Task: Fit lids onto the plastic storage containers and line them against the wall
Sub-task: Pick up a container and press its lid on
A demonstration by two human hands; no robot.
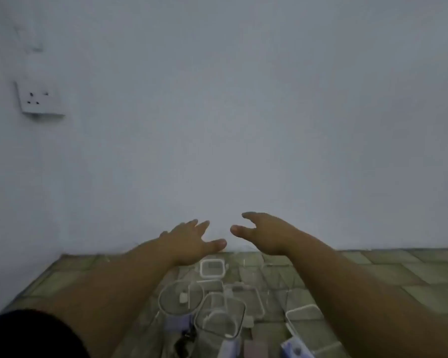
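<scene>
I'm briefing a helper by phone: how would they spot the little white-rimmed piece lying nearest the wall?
Find where the pale wall meets the tiled floor. Just in front of that line, below the left hand in view, lies a small rounded-square piece with a white rim. It is the smallest item, closer to the wall than the cluster of larger clear containers.
</scene>
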